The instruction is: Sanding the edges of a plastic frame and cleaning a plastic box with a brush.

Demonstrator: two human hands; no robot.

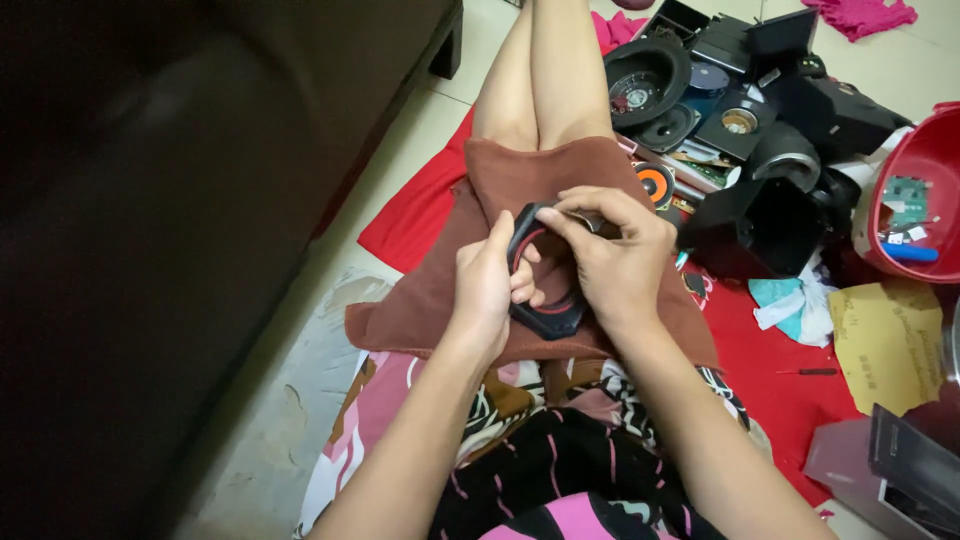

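A black ring-shaped speaker frame [553,318] with a thin red inner line rests upright over my lap on a brown cloth [520,175]. My left hand [488,285] grips its left rim, thumb up along the edge and fingers inside the opening. My right hand [612,255] covers the frame's top and right side, fingertips curled onto the upper rim. Most of the frame is hidden under both hands.
A dark sofa [180,200] fills the left. To the right lies a pile of black speaker parts and cones [650,80], a black box [765,225], a red basin [925,160] with small parts, brown cardboard [885,345], a small screwdriver [810,372] on a red mat [760,360].
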